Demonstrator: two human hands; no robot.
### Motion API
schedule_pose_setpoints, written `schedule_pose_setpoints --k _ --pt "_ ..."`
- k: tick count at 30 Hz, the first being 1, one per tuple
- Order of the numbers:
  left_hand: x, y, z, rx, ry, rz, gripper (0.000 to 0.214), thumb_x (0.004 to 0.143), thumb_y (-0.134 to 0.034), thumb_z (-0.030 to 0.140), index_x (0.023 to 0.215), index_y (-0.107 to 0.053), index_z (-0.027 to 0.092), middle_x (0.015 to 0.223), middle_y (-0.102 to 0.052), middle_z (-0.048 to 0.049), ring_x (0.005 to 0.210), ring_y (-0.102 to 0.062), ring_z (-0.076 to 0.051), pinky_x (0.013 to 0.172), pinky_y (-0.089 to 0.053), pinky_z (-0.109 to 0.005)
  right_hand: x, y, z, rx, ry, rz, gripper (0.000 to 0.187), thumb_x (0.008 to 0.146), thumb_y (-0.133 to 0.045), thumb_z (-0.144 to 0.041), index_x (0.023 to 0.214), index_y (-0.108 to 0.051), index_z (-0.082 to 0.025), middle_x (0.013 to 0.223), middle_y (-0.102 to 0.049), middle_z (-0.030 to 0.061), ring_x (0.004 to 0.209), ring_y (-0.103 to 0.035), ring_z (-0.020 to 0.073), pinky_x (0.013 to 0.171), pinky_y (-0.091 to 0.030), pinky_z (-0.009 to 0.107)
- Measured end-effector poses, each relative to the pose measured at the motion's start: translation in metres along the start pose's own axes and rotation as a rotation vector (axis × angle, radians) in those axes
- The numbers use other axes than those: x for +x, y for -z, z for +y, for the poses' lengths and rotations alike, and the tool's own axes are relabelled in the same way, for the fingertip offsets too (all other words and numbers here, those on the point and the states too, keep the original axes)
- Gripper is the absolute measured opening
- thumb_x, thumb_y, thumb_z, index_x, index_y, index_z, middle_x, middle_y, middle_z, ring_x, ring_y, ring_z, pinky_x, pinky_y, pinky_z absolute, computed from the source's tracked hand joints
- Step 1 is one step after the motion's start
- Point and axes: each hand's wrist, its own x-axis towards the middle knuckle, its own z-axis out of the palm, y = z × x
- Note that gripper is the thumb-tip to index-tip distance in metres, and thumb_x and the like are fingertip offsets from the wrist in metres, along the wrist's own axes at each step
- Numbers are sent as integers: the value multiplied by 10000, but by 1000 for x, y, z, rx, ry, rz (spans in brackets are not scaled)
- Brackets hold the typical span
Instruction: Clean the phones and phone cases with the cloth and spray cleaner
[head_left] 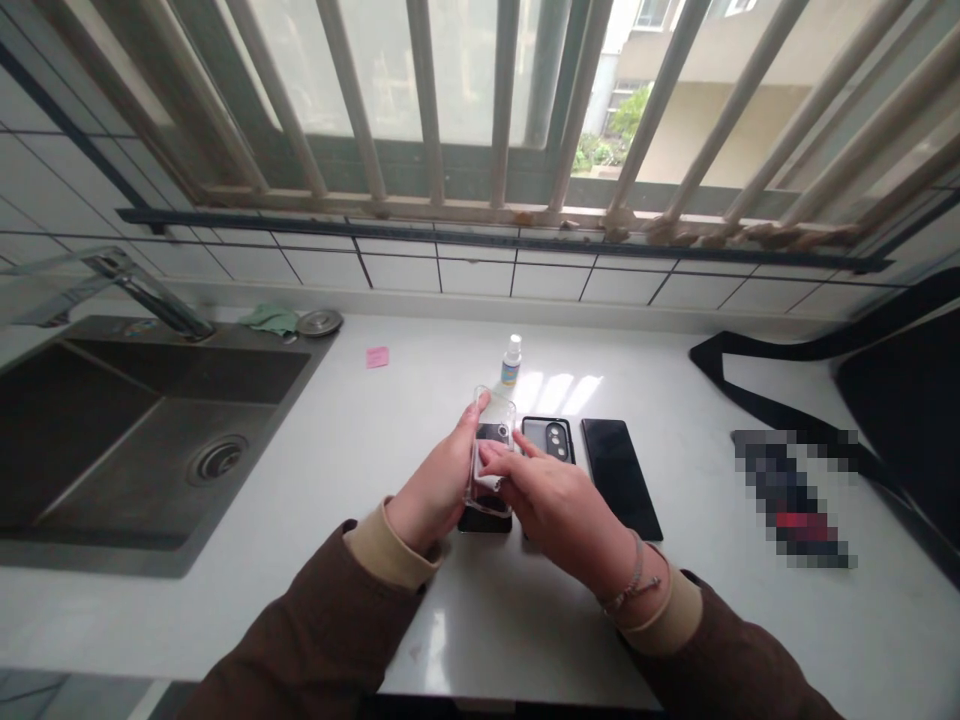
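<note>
My left hand [435,490] grips a clear phone case [496,412] from its left side and holds it tilted above a dark phone [485,521] that lies on the white counter [375,450]. My right hand [559,505] pinches a small white wipe [491,482] against the inside of the case. Right of my hands lie a black phone case with a camera cutout [551,438] and a black phone [621,476], side by side. A small white dropper bottle [511,361] stands behind them.
A steel sink [150,440] with a tap [142,290] fills the left. A pink note [377,357], a green cloth [271,318] and a metal drain cover [319,322] lie near it. A black bag with a strap [885,400] sits at the right. Barred window behind.
</note>
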Motion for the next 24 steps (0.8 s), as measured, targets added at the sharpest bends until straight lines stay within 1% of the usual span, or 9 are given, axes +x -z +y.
schedule_pose_setpoints --k 4,7,9,12,15,17,19,21,24 --pt "2 3 5 -5 29 32 731 1128 -364 590 1751 -193 248 822 -757 -89 573 -689 -184 507 -499 -232 1 11 -11 155 -10 -94 255 1087 -521 -126 1263 -673 -230 1261 -821 87 1215 -789 241 1119 -623 440" --pt "1 4 7 7 23 18 756 1122 -343 617 1750 -137 249 867 -767 -111 569 -680 -183 477 -459 -214 3 19 -13 321 -164 -127 212 1095 -548 -195 1211 -721 -238 1141 -835 58 1018 -818 210 894 -660 342" --pt "-1 2 8 30 12 -17 731 1131 -317 599 1743 -137 243 877 -761 -96 593 -690 -191 522 -511 -251 4 21 -8 418 -359 28 199 1109 -566 -300 1127 -750 -227 1015 -821 47 881 -783 186 793 -626 310" --pt "-4 -2 6 116 30 -80 703 1137 -269 609 1737 -142 265 903 -755 -86 675 -729 -206 616 -566 -298 5 23 8 535 -643 411 321 1096 -592 -473 1096 -770 -206 994 -801 65 876 -740 196 786 -605 329" --pt "-7 -3 3 185 44 -190 728 1123 -250 659 1750 -42 352 941 -746 -80 709 -738 -202 637 -559 -297 5 28 23 535 -759 655 381 1075 -607 -527 1177 -772 -200 1052 -807 85 919 -755 223 825 -628 382" --pt "-8 -2 0 195 40 -277 763 1109 -273 687 1747 33 401 970 -730 -73 728 -738 -208 636 -563 -309 5 33 25 387 -744 717 360 1082 -604 -496 1201 -777 -203 1091 -815 93 983 -771 245 897 -636 429" --pt "-9 -2 -4 191 45 -337 796 1098 -311 703 1744 57 420 1003 -711 -72 743 -739 -216 634 -573 -325 4 34 23 190 -646 681 294 1096 -603 -409 1250 -780 -232 1204 -819 96 1125 -773 267 1022 -620 478" --pt "-10 -2 -7 182 46 -358 799 1096 -338 702 1747 36 426 1028 -695 -73 751 -738 -217 637 -583 -335 2 29 20 42 -463 550 279 1102 -584 -282 1315 -764 -268 1330 -800 84 1268 -750 271 1139 -586 511" --pt "-9 -4 -10 151 -13 -364 756 1110 -352 671 1750 -27 432 1066 -700 -83 774 -731 -214 651 -598 -341 0 16 18 -49 -207 293 388 1084 -522 -113 1387 -716 -257 1458 -742 89 1403 -684 267 1233 -539 537"
